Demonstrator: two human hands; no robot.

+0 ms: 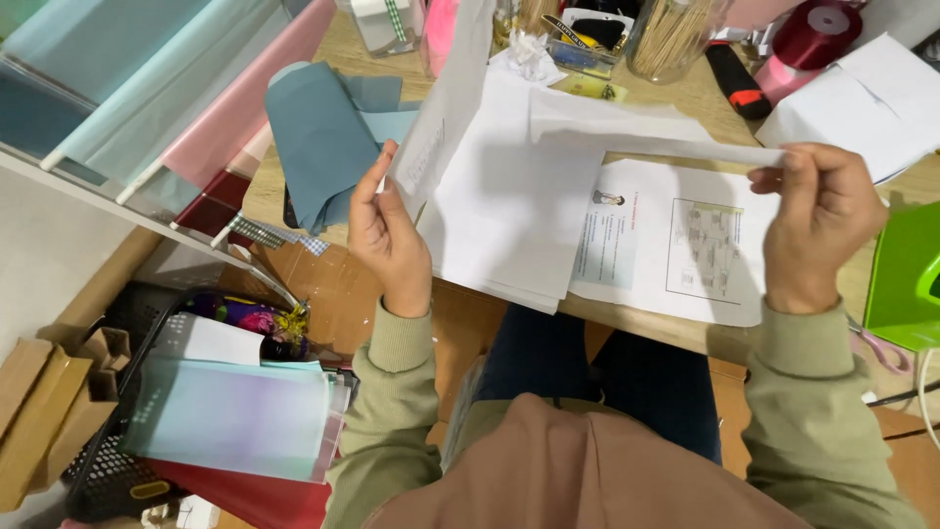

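Note:
My left hand (pixel 389 233) pinches the lower edge of an upright white paper strip (pixel 446 108) that rises toward the top of the view. My right hand (pixel 821 227) grips the end of a second folded white strip (pixel 636 137) that stretches left across the table. Both strips hang above a stack of white sheets (pixel 509 225) and a printed sheet with a small figure and a diagram (pixel 676 245) lying on the wooden table (pixel 333 284). My sleeves are olive green.
Teal paper (pixel 323 137) lies at the table's left. Rolls of pale blue and pink wrap (pixel 176 88) hang on a rack. A jar of sticks (pixel 671 39), red ribbon spool (pixel 818 34), green object (pixel 906 274) and pink scissors (pixel 881 351) surround me. A floor basket (pixel 108 480) holds sheets.

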